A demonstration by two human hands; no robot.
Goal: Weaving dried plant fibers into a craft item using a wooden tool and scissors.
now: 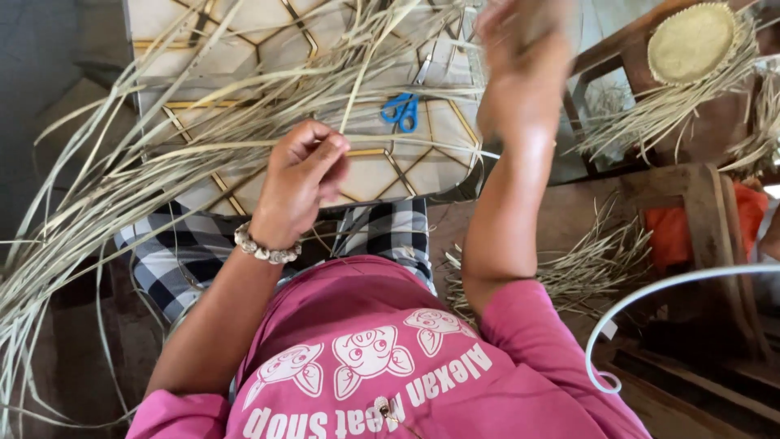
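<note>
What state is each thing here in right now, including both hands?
left hand: closed, pinching thin dried strips
right hand: raised high, blurred; grip unclear
dried strips: loose, fanned across the lap and board
blue scissors: lying flat on the board, untouched
patterned board: lying flat in front of the knees, partly covered by strips
round woven mat: lying on the wooden furniture
bead bracelet: worn on left wrist

I see my left hand pinching straw strips over the tabletop's near edge; my right hand is raised, blurred, beside scissors.
</note>
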